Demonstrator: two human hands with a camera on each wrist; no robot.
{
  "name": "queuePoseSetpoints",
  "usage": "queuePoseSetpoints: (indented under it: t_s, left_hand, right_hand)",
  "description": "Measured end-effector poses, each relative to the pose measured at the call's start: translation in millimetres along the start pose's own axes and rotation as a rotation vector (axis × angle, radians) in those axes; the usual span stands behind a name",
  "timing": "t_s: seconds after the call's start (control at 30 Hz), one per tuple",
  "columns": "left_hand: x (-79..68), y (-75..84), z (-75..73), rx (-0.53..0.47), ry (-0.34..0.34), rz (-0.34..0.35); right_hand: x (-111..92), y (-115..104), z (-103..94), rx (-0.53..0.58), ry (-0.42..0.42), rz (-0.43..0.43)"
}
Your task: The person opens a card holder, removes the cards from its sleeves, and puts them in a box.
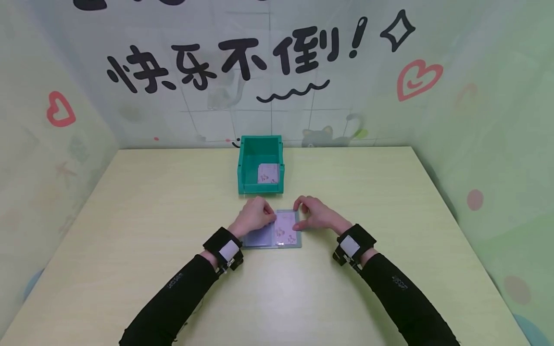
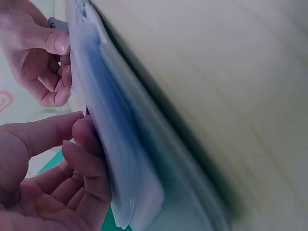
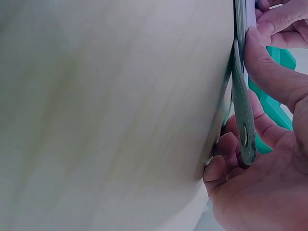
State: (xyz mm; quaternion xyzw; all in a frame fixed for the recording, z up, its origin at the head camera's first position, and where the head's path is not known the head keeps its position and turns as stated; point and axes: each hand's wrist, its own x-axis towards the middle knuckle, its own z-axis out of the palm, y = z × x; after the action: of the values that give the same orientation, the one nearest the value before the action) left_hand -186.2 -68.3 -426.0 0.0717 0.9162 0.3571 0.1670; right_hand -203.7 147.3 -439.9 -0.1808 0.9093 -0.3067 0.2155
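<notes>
A small card album (image 1: 259, 240) lies spread on the table, with clear sleeve pages and a grey-green cover. On its right side is a pink card (image 1: 285, 229) with small printed figures. My left hand (image 1: 255, 214) pinches the edge of a sleeve page (image 2: 113, 125) near the album's middle, beside the card. Over at the right edge, my right hand (image 1: 318, 214) grips the album, its thumb (image 3: 262, 60) on the page side and its other fingers curled near the cover strap (image 3: 243, 106), which has a metal snap.
Just behind the album stands a green bin (image 1: 261, 189) with pink cards (image 1: 268, 174) inside. The pale wooden table (image 1: 151, 216) meets a printed fabric wall (image 1: 186, 115) at the back, with similar walls on both sides.
</notes>
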Motion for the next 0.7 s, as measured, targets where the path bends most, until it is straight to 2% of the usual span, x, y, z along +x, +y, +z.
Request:
queuePoseSetpoints:
  t_s: [0.33, 0.5, 0.7]
  left_hand:
    - [4.2, -7.7, -3.7, -0.073, -0.052, -0.005]
    - [4.3, -8.3, -5.5, -0.102, -0.075, -0.033]
    - [3.1, -8.3, -10.9, -0.191, -0.115, -0.075]
  right_hand:
    - [0.6, -0.1, -0.8, -0.006, -0.002, 0.002]
    - [0.1, -1.1, -0.3, -0.008, -0.001, 0.011]
    - [0.8, -1.7, -0.7, -0.012, -0.002, 0.017]
